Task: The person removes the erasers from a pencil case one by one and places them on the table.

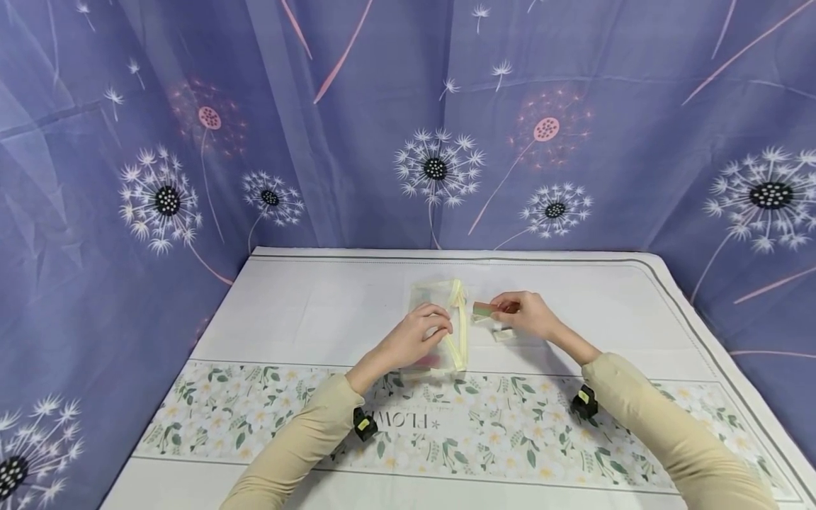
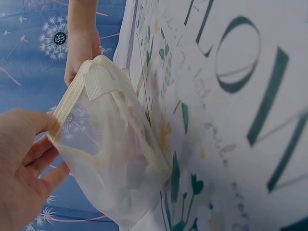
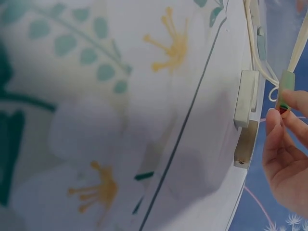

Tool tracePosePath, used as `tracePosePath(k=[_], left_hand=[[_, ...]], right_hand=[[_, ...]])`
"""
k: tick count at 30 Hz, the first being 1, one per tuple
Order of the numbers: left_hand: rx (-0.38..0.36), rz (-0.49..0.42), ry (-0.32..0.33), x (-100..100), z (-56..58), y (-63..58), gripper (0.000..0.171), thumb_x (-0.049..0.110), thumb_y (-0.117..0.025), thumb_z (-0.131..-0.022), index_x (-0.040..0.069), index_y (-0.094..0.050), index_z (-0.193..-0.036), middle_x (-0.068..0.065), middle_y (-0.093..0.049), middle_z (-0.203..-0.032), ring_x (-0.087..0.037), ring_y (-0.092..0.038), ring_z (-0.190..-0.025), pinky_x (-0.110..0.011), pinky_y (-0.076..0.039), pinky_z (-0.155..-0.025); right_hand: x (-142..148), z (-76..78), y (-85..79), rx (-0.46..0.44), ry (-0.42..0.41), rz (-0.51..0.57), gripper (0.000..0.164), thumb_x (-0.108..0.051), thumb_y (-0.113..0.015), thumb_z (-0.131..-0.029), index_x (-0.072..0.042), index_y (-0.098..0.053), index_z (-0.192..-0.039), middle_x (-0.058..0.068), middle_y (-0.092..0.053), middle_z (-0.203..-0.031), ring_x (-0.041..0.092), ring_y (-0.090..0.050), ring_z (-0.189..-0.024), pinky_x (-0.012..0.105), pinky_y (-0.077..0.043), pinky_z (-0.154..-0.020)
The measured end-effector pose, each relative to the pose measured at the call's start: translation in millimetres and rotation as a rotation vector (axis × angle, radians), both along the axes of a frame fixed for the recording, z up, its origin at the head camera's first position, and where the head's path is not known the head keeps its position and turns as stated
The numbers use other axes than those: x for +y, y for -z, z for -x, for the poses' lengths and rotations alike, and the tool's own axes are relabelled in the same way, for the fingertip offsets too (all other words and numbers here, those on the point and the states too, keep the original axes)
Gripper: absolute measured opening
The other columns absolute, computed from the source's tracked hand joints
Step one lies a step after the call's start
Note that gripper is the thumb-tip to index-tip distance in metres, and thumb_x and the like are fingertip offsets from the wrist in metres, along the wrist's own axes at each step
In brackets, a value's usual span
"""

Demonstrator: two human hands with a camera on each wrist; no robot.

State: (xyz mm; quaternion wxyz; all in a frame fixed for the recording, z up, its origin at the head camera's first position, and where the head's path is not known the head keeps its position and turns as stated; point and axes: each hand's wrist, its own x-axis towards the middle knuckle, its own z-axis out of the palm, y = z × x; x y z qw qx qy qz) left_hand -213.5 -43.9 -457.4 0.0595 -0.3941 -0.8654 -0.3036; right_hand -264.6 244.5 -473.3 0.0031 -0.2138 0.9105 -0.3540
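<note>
A translucent mesh pouch with pale yellow trim (image 1: 463,333) lies on the table, its mouth facing right. My left hand (image 1: 422,333) pinches the trimmed edge; in the left wrist view the mesh (image 2: 110,163) hangs from those fingertips and bulges with things inside. Something pinkish (image 1: 428,361) shows through the near end. Between thumb and fingers my right hand (image 1: 525,313) holds a small rectangular block (image 1: 486,309), green on one side and reddish brown on another, just right of the pouch mouth. Below that hand lie a pale block (image 3: 246,98) and a brownish block (image 3: 246,144).
A white cloth with a printed floral band (image 1: 523,432) covers the table. Purple dandelion curtains (image 1: 357,142) close in the back and both sides. Black wrist cameras sit on the left (image 1: 365,423) and right (image 1: 584,402) sleeves.
</note>
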Motion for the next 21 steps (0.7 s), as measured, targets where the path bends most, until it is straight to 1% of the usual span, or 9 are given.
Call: tracePosePath(k=[6,13,21], left_hand=[[0.002,0.014,-0.005,0.2,-0.2,-2.0,0.017,0.016,-0.056,-0.099,0.008,-0.071,-0.103,-0.009,-0.062,-0.121,-0.02,-0.054,-0.118,-0.034,-0.049,-0.1],[-0.007,0.019,-0.012,2.1,-2.2,-3.1,0.017,0.017,-0.056,-0.099,0.009,-0.071,-0.103,-0.009,-0.062,-0.121,-0.02,-0.054,-0.117,-0.034,-0.05,-0.1],[-0.017,0.027,-0.017,1.7,-2.3,-2.8,0.018,0.017,-0.055,-0.099,0.009,-0.071,-0.103,-0.009,-0.061,-0.122,-0.02,-0.054,-0.118,-0.034,-0.049,-0.1]], right_hand=[[3.9,-2.0,-1.5,0.002,-0.013,0.012,0.024,-0.015,-0.073,-0.086,-0.003,-0.071,-0.108,0.011,-0.071,-0.09,0.012,-0.063,-0.072,0.021,-0.052,-0.062],[11.7,-3.3,-2.2,-0.014,-0.005,0.004,0.027,-0.015,-0.073,-0.086,-0.002,-0.07,-0.11,0.012,-0.071,-0.09,0.013,-0.063,-0.072,0.021,-0.051,-0.061],[15.0,-2.6,-2.9,-0.01,-0.022,0.02,0.026,-0.016,-0.074,-0.086,-0.002,-0.071,-0.108,0.013,-0.072,-0.09,0.012,-0.063,-0.07,0.021,-0.052,-0.06]])
